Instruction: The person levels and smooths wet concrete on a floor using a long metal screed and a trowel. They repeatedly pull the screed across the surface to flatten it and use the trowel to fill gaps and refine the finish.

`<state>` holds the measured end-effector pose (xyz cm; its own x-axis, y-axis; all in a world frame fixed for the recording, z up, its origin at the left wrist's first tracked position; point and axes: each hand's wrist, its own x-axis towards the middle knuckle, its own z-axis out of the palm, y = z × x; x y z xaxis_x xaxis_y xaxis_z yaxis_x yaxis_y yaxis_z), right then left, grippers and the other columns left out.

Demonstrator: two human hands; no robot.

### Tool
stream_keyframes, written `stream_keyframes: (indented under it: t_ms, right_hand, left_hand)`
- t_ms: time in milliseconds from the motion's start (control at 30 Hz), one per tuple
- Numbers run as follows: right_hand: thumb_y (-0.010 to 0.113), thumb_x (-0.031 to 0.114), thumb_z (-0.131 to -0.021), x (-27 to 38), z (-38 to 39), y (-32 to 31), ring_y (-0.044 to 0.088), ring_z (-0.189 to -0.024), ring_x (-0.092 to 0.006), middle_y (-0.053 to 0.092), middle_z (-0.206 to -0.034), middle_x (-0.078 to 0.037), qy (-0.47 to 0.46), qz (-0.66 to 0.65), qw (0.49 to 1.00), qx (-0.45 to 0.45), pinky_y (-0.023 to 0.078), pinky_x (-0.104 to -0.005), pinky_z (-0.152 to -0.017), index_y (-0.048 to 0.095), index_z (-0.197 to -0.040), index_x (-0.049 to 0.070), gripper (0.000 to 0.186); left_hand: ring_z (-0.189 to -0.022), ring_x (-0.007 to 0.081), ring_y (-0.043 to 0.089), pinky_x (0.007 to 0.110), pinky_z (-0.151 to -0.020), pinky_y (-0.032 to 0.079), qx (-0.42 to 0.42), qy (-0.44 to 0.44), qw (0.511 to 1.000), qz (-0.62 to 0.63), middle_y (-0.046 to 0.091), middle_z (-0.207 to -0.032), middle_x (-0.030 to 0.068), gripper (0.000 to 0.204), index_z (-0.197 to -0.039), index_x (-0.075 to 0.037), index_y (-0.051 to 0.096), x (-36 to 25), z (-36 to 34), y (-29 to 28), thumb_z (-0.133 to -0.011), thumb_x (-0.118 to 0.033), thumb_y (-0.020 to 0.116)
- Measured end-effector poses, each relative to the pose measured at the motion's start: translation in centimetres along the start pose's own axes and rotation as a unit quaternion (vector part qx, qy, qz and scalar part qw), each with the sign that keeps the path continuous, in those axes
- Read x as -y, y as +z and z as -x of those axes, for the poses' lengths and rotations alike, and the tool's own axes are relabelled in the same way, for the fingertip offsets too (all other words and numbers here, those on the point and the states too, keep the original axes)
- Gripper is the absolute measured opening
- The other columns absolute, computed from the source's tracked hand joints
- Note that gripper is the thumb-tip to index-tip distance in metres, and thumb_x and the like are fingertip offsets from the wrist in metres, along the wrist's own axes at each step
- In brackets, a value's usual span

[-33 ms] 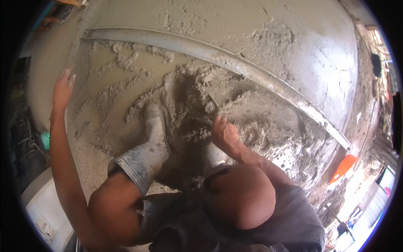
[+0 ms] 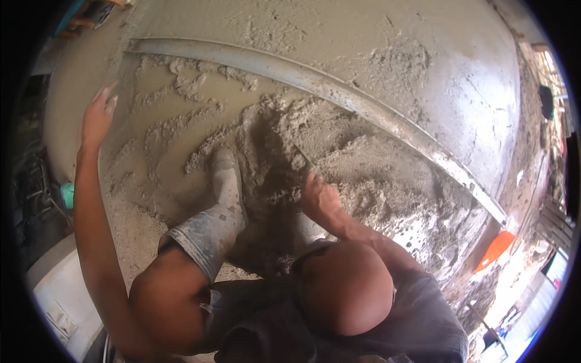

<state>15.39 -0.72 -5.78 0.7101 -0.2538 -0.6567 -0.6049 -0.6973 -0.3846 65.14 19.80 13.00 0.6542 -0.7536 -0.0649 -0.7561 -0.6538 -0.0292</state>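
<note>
My right hand [image 2: 321, 196] is closed around the handle of what looks like a trowel [image 2: 304, 156], low over the wet concrete [image 2: 375, 163] in front of my right boot. Only a thin edge of the blade shows; the rest is smeared with the grey mix or hidden by my fist. My left hand [image 2: 98, 118] is held out at the far left with its fingers stretched, holding nothing. Whether it touches the grey surface behind it, I cannot tell. Beyond both hands, a long metal straightedge [image 2: 290, 72] lies across the concrete.
My mud-spattered boots [image 2: 227, 175] stand in the lumpy mix, with watery patches to the left. Past the straightedge the concrete [image 2: 460, 78] is smoother. An orange blade-shaped thing [image 2: 495, 249] lies by the bar's right end. A white container [image 2: 69, 290] stands at lower left.
The view has shifted slightly. My right hand and the trowel have moved a little to the left. My left hand stays stretched out.
</note>
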Motion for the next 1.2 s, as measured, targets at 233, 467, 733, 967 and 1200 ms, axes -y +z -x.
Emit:
stream_keyframes:
  t_ms: [233, 467, 733, 967, 1200]
  right_hand:
    - [0.034, 0.005, -0.100, -0.1, -2.4, -2.6, 0.070, -0.085, -0.0337, 0.059, -0.118, -0.032, -0.231, 0.117, 0.965, 0.042, 0.059, -0.0425, -0.064, 0.031, -0.143, -0.010, 0.045]
    - [0.044, 0.017, -0.102, -9.8, -10.2, -9.4, 0.069, -0.077, -0.0238, 0.065, -0.105, -0.019, -0.076, 0.214, 0.958, -0.176, 0.053, -0.0333, -0.046, 0.040, -0.132, 0.002, 0.034]
    - [0.047, 0.021, -0.105, -2.1, -9.5, -3.5, 0.060, -0.057, -0.0117, 0.063, -0.108, -0.033, -0.170, 0.282, 0.936, 0.122, 0.045, -0.0252, -0.033, 0.034, -0.143, -0.010, 0.051]
    - [0.035, 0.022, -0.107, 10.0, -5.4, 0.0, 0.061, -0.057, -0.0134, 0.053, -0.133, -0.036, -0.070, 0.032, 0.980, 0.186, 0.044, -0.0273, -0.033, 0.042, -0.142, -0.010, 0.048]
    - [0.036, 0.018, -0.106, 8.4, -15.6, -11.9, 0.055, -0.051, -0.0133, 0.063, -0.118, -0.021, 0.041, 0.148, 0.982, -0.109, 0.041, -0.0231, -0.034, 0.033, -0.148, 0.013, 0.043]
  left_hand:
    - [-0.131, 0.0350, 0.051, 0.039, -0.108, 0.041, -0.076, 0.052, 0.990, -0.103, 0.054, -0.143, 0.0137, 0.040, -0.140, -0.012, 0.053, -7.7, -3.1, -7.8, -0.101, -0.016, 0.053]
    - [-0.127, 0.0373, 0.053, 0.041, -0.107, 0.042, -0.263, 0.045, 0.958, -0.108, 0.058, -0.138, 0.0185, 0.039, -0.136, -0.012, 0.057, -4.0, -8.5, -17.0, -0.097, -0.021, 0.056]
    - [-0.121, 0.0398, 0.057, 0.045, -0.104, 0.045, -0.300, 0.097, 0.946, 0.072, 0.061, -0.130, 0.0222, 0.035, -0.127, -0.005, 0.061, -15.0, -12.3, -10.1, -0.094, -0.019, 0.058]
    - [-0.125, 0.0378, 0.055, 0.042, -0.103, 0.045, -0.283, -0.035, 0.943, 0.172, 0.060, -0.137, 0.0146, 0.042, -0.139, -0.018, 0.055, -2.9, -8.9, -2.3, -0.099, -0.029, 0.057]
    - [-0.127, 0.0353, 0.056, 0.045, -0.106, 0.045, -0.089, -0.326, 0.929, 0.149, 0.056, -0.143, 0.0111, 0.049, -0.147, -0.021, 0.046, 6.3, -6.0, 5.7, -0.100, -0.031, 0.054]
